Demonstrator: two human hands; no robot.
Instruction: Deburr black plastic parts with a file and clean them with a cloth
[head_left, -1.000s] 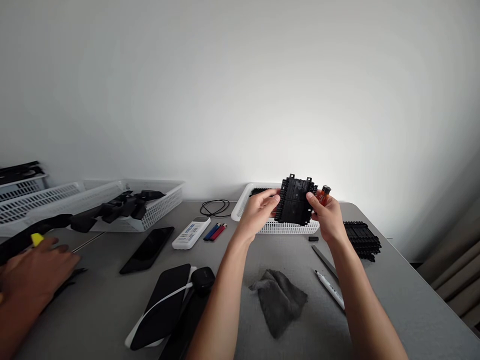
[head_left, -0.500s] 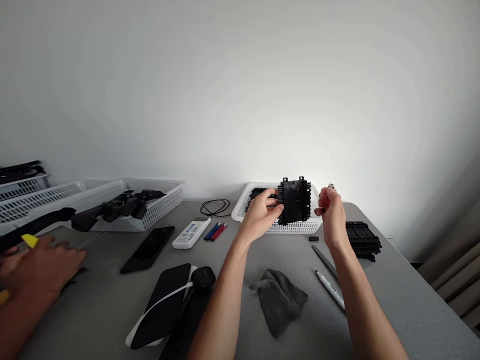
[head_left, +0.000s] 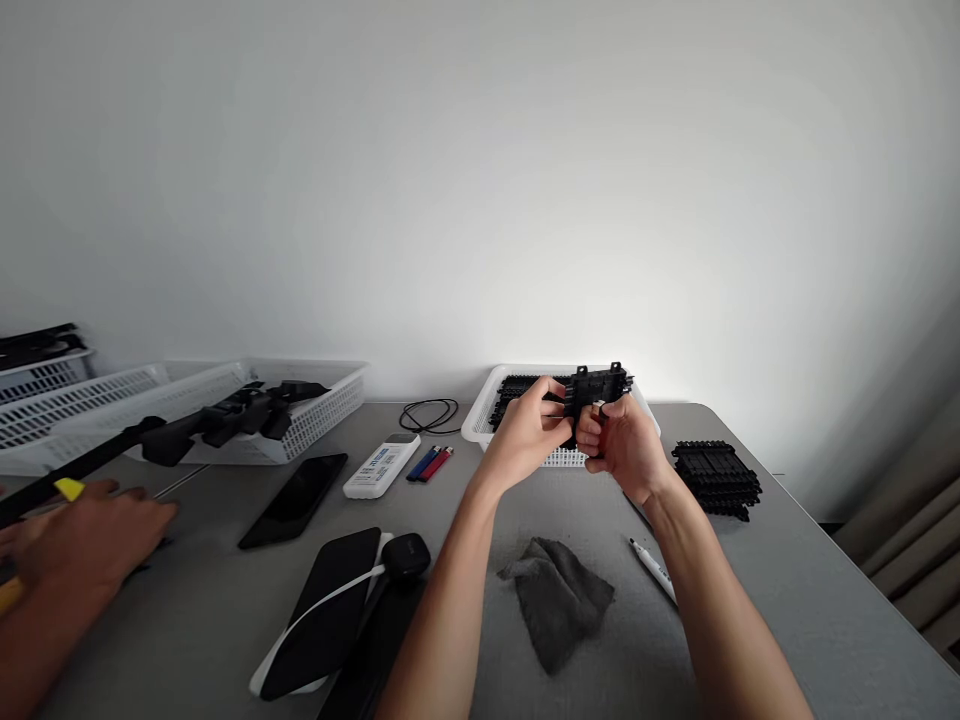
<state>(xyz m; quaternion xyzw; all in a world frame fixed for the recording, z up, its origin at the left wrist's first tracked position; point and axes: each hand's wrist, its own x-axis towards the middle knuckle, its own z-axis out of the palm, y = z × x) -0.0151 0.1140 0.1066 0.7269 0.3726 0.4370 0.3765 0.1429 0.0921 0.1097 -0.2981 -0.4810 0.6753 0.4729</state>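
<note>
At far left, a co-worker's hand (head_left: 94,530) lies at the table's near side beside a yellow item (head_left: 69,488), the fingers' grip impossible to tell. Behind it, a white tray (head_left: 322,430) of black pieces stands by the wall, some pieces overhanging its front rim. Next come a black phone (head_left: 294,502), set aslant, and, nearer the viewer, a dark slab with a white cable (head_left: 330,610). A white device (head_left: 382,467), a blue lighter (head_left: 424,463) and a dark red lighter (head_left: 437,464) follow, leaving a strip of tabletop before the white basket (head_left: 472,428).

At centre, the left hand (head_left: 529,430) pinches the left edge of a black toothed plate (head_left: 600,383) between thumb and fingers. The plate is raised upright in front of the basket, its two tabs uppermost. The right hand (head_left: 630,450), fingers curled round a red-bodied lighter (head_left: 602,432), covers the plate's lower face; contact between lighter and plate cannot be told. Beneath the forearms, a grey cloth (head_left: 559,610) lies between them, and a white marker (head_left: 654,572) sits against the right forearm's outline. Rightmost, a stack of black plates (head_left: 720,480) stands just inside the table's slanting right edge (head_left: 825,540), with open tabletop on its near side.
</note>
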